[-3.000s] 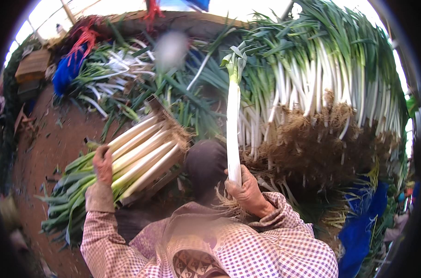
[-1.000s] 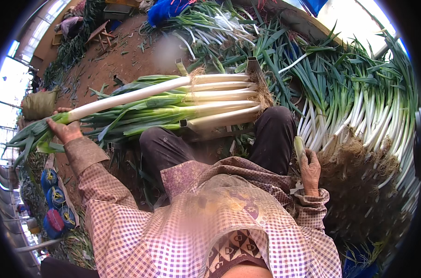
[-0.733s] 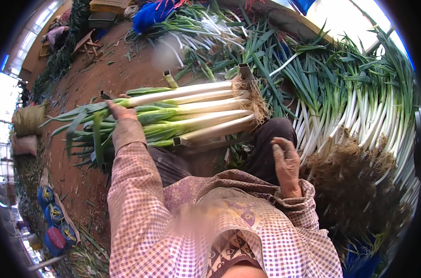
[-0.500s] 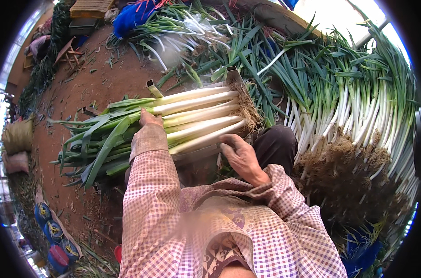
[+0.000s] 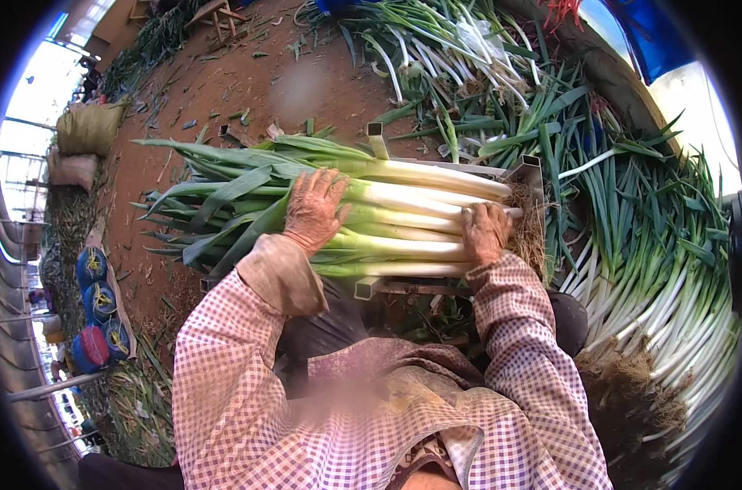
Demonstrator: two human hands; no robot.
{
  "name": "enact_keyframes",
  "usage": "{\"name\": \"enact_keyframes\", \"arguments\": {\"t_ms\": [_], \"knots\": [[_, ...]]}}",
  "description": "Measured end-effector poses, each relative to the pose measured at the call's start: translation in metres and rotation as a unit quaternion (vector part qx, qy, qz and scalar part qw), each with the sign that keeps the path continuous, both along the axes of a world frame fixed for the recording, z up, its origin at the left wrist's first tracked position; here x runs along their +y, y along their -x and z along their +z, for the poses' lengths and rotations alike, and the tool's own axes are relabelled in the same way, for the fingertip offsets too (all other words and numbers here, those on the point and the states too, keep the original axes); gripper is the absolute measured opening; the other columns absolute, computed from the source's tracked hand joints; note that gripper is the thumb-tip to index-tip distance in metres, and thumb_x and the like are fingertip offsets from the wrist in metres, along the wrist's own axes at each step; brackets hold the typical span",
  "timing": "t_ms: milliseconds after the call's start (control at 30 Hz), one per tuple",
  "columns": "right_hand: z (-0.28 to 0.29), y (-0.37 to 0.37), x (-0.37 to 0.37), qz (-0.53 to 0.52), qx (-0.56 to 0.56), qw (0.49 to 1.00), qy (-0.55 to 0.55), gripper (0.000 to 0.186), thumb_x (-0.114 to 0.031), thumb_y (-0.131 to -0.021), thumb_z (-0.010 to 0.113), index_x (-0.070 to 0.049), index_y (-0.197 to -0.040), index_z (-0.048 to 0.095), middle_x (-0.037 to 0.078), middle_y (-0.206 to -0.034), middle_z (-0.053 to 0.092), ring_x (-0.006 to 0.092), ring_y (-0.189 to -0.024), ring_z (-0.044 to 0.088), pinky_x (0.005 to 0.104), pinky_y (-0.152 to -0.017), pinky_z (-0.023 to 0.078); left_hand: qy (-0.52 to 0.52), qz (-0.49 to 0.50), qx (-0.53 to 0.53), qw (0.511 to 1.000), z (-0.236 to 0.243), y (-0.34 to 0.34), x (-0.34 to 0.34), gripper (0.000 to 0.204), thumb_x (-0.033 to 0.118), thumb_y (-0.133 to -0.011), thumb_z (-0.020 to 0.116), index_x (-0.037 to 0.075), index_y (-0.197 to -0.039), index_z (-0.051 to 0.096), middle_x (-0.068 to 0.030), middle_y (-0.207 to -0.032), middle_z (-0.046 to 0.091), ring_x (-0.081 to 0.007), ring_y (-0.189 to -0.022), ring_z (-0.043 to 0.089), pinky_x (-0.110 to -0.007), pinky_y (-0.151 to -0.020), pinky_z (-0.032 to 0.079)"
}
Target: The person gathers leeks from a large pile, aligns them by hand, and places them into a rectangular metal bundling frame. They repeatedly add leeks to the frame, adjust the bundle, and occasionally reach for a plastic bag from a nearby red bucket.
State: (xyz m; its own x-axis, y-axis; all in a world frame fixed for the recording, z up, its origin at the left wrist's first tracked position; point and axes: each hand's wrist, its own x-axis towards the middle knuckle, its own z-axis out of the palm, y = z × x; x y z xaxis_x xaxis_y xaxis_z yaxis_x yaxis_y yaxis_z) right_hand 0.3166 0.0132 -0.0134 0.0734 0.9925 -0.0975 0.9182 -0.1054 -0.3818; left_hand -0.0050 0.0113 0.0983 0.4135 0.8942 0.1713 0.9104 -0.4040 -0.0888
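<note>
A row of leeks (image 5: 412,212) lies crosswise in a metal frame (image 5: 533,184), green leaves to the left, white shanks and brown roots (image 5: 524,231) to the right. My left hand (image 5: 314,212) rests on top where green turns pale, fingers spread over the stalks. My right hand (image 5: 485,234) curls its fingers over the white shanks beside the roots. Both my knees are below the frame, partly hidden by my arms.
A big heap of leeks (image 5: 657,269) lies at the right, loose leeks (image 5: 436,57) at the back. Reddish floor (image 5: 248,73) carries scraps. At the left are sacks (image 5: 89,131), blue bundles (image 5: 97,302) and a metal rail (image 5: 57,388); a small wooden stool (image 5: 216,16) stands farther back.
The leek I held upright, then laid across, now lies among the others in the frame. My left hand moved right along the bundle; my right hand came from the heap onto the shanks.
</note>
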Motion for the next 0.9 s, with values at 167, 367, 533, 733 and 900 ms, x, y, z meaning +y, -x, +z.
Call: {"name": "enact_keyframes", "arguments": {"t_ms": [167,367,533,733,900], "knots": [[-0.028,-0.003,0.001,-0.002,0.014,0.992,-0.129,0.029,-0.04,-0.087,0.061,-0.016,-0.102,0.06,0.008,-0.113,0.052,0.0285,-0.119,0.044,0.0545,-0.106,0.023,0.021,0.022,0.01,1.0,-0.012,0.044,0.034,0.062,0.055,-0.077,0.062,0.009,-0.119,0.058,-0.0111,-0.121,0.055,-0.028,-0.116,0.048,-0.046,-0.099,0.034],[-0.015,-0.006,-0.004,-0.022,0.015,0.973,-0.23,0.017,-0.026,-0.075,0.069,-0.011,-0.083,0.064,0.009,-0.087,0.057,0.0306,-0.085,0.054,0.0463,-0.076,0.041,0.046,0.037,-0.032,0.998,-0.026,0.036,0.032,0.058,0.058,-0.073,0.065,0.003,-0.092,0.062,-0.0138,-0.09,0.06,-0.0323,-0.088,0.057,-0.044,-0.078,0.044],[-0.05,0.004,0.01,-0.059,0.055,0.979,-0.188,0.023,-0.034,-0.08,0.067,-0.014,-0.091,0.065,0.009,-0.098,0.053,0.0281,-0.099,0.049,0.0482,-0.094,0.033,0.048,0.073,-0.001,0.996,-0.062,0.059,0.04,0.065,0.064,-0.081,0.052,0.004,-0.104,0.059,-0.0155,-0.099,0.058,-0.0361,-0.097,0.052,-0.047,-0.084,0.04],[0.029,-0.018,0.011,-0.034,0.2,0.977,0.064,0.04,-0.038,-0.088,0.056,-0.007,-0.113,0.059,0.017,-0.119,0.052,0.032,-0.125,0.04,0.0526,-0.109,0.021,0.07,0.053,0.1,0.991,-0.064,0.058,0.057,0.068,0.067,-0.088,0.037,0.005,-0.108,0.059,-0.015,-0.103,0.055,-0.0345,-0.099,0.05,-0.047,-0.086,0.038],[0.15,-0.072,-0.033,-0.116,0.426,0.893,-0.082,0.036,-0.031,-0.091,0.056,-0.006,-0.116,0.057,0.017,-0.113,0.059,0.0306,-0.104,0.057,0.0358,-0.094,0.045,0.163,0.118,0.216,0.955,-0.019,0.026,0.06,0.058,0.058,-0.091,0.042,0.008,-0.115,0.058,-0.0116,-0.11,0.056,-0.0313,-0.108,0.049,-0.053,-0.103,0.029]]}}
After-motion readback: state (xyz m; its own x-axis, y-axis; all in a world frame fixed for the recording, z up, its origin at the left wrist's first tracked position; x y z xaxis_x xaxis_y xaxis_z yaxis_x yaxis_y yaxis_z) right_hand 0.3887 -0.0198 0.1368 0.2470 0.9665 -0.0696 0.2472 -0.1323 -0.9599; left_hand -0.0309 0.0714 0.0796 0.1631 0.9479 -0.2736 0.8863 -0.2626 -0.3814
